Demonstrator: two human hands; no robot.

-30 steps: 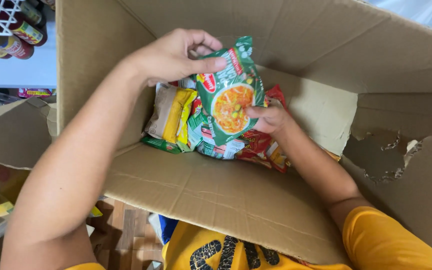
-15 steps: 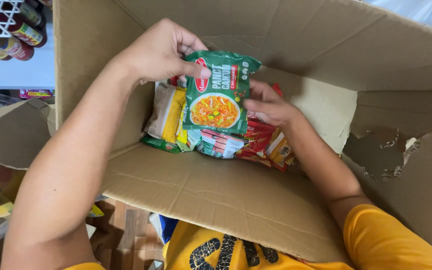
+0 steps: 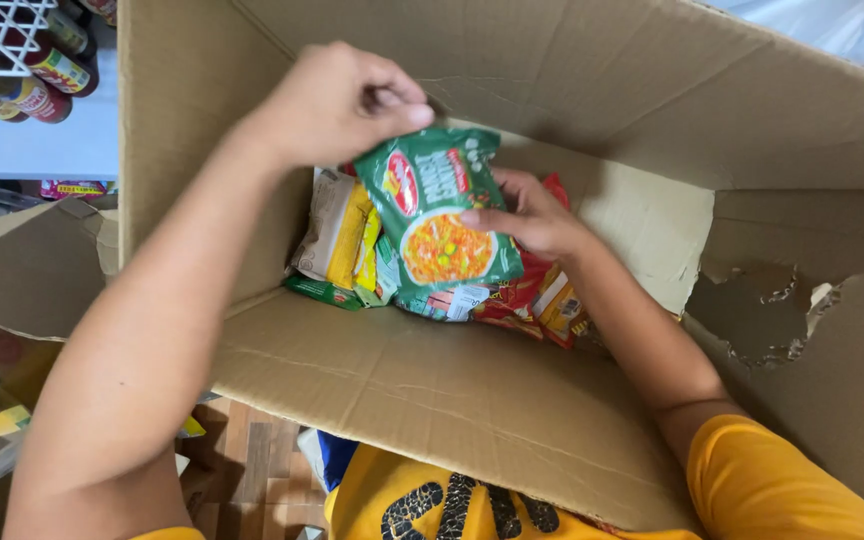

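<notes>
A person leans over a big cardboard box (image 3: 452, 400) and has both hands inside it. The left hand (image 3: 337, 105) pinches the top edge of a green noodle packet (image 3: 442, 225) between thumb and fingers. The right hand (image 3: 532, 215) lies flat against the right side of the same packet, with the fingers spread over its front, more steadying it than squeezing it. The packet stands almost upright in the middle of the box, above the other packets.

The packet looks light. Its wrapper is thin, shiny plastic, so it is probably a bit slippery and crinkly. The noodle block inside is likely dry and would crack if it were squeezed hard. The flat sealed strip along the top is a good place to hold, because nothing breakable is there. Holding the two side edges gently would work too.

Below it, on the left, stand yellow and pale packets (image 3: 347, 235), packed close together. On the right, under the right hand, lie red packets (image 3: 542, 300). The right box flap has a torn patch (image 3: 762, 310). Far to the left, outside the box, some bottles with red labels (image 3: 37, 85) lie on a white shelf.
</notes>
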